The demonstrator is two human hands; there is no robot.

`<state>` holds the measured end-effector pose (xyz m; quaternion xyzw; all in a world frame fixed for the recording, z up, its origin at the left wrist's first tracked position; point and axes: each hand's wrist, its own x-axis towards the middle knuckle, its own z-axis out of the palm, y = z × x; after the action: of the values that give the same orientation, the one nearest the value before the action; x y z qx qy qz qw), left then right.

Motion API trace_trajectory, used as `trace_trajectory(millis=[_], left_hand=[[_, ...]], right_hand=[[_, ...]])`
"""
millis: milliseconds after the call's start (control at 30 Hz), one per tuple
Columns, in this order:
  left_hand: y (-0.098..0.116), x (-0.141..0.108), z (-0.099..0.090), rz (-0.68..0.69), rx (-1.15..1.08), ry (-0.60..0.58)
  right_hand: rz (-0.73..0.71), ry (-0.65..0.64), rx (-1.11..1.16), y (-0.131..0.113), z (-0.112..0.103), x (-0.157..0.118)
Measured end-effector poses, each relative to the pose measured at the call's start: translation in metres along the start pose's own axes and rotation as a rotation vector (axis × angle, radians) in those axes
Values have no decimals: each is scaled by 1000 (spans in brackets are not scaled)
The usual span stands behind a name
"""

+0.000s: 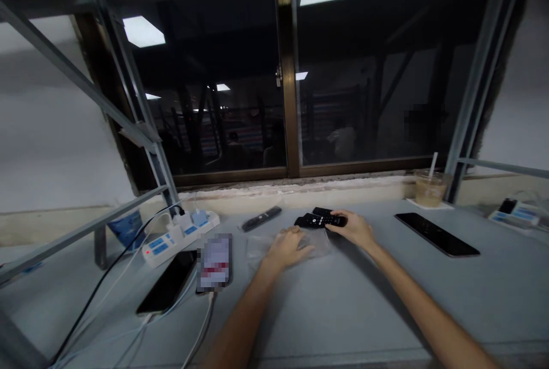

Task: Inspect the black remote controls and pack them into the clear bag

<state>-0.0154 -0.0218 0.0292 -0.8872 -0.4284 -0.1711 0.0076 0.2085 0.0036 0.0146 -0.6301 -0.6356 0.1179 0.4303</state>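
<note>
A black remote control (316,221) is gripped at its right end by my right hand (354,228), thumb and fingers closed on it. Just behind it, partly hidden, lies a second dark remote (321,210). My left hand (288,248) rests palm down on a clear plastic bag (318,242), its fingers spread, with the fingertips near the left end of the held remote. Further left, another remote (261,218) lies on the grey table, apparently in clear wrapping.
A white power strip (182,238) with plugs and cables stands left, beside two charging phones (168,283) (215,263). A dark phone (436,234) lies right, below a drink cup with a straw (429,188). Metal frame bars (81,237) cross the left side.
</note>
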Motion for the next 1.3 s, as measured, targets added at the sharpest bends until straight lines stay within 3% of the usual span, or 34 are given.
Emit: trace_trajectory(millis=[200, 433, 667, 867, 1300], left_hand=[[6, 0, 0, -74, 1, 88], [12, -2, 23, -22, 48, -51], [18, -3, 25, 33, 5, -57], [17, -3, 22, 30, -51, -114], [14, -3, 20, -31, -29, -51]], right_hand=[[-21, -37, -256, -14, -3, -10], [-59, -90, -336, -19, -4, -12], [-233, -147, -327, -10, 9, -14], [-213, -206, -395, -5, 8, -13], [-121, -147, -525, -8, 3, -12]])
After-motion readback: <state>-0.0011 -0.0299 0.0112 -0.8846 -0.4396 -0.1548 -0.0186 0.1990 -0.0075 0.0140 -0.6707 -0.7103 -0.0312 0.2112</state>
